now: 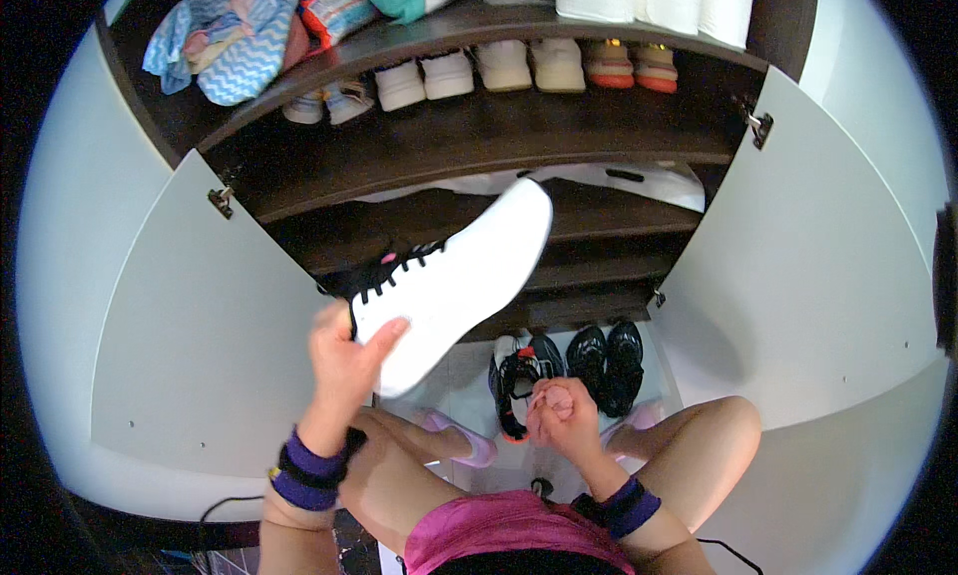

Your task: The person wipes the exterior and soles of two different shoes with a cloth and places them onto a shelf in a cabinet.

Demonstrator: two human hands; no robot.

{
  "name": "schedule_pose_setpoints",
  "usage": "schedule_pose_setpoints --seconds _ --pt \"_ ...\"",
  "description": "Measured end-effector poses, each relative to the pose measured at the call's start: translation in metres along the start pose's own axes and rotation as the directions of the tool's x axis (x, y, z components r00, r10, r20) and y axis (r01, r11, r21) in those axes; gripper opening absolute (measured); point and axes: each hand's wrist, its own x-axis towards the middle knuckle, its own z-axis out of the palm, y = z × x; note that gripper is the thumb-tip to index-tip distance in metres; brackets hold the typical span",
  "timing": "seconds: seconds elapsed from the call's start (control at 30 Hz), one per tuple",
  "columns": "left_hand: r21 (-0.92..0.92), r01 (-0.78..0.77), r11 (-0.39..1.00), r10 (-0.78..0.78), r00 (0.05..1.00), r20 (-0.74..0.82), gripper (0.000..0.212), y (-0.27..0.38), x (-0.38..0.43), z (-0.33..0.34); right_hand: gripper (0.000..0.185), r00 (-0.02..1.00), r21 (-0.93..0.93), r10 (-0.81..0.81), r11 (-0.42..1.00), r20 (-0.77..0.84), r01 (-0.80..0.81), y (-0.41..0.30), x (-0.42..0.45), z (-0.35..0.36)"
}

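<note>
A white sneaker with black laces (464,276) is gripped at its heel end by my left hand (355,354), its toe pointing up and to the right before the open cabinet. My right hand (572,422) is closed around a crumpled pink cloth (554,401), low and to the right of the sneaker. Just beyond the right hand, on the floor, lies a pair of dark sneakers with orange-red trim (503,395). Black shoes (625,365) stand beside them on the right.
Cabinet doors stand open at left (202,328) and right (808,276). Several pairs of shoes, including white sneakers (447,75), line an upper shelf (479,137). Above are a blue-and-white patterned cloth (247,59), packages and white rolls (666,3). A white bag (636,182) lies lower down.
</note>
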Motion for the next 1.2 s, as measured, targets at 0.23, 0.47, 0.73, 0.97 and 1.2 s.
schedule_pose_setpoints --seconds 0.23,0.47,0.73,0.97,1.2 --pt "0.598 -0.444 0.667 0.598 0.798 -0.073 0.038 -0.04 0.118 -0.041 0.019 0.995 0.142 0.07 0.987 0.074 -0.08 -0.017 0.017 0.045" --pt "0.644 -0.399 0.653 0.596 0.795 -0.111 0.037 -0.108 0.175 -0.065 0.022 0.964 0.271 0.152 0.94 0.217 -0.209 -0.036 0.026 0.082" --pt "0.706 -0.41 0.577 0.617 0.786 -0.048 0.033 -0.177 0.227 -0.074 0.024 0.976 0.105 -0.014 0.994 0.216 -0.009 -0.031 0.039 0.1" --pt "0.742 -0.034 0.669 0.222 0.962 -0.156 0.037 -0.202 0.23 -0.062 0.025 0.964 0.308 0.204 0.918 0.173 -0.249 -0.025 0.029 0.107" --pt "0.584 -0.113 0.804 0.415 0.81 -0.415 0.041 -0.19 0.194 -0.011 0.016 0.999 0.145 -0.007 0.989 0.034 0.002 0.007 0.048 0.107"
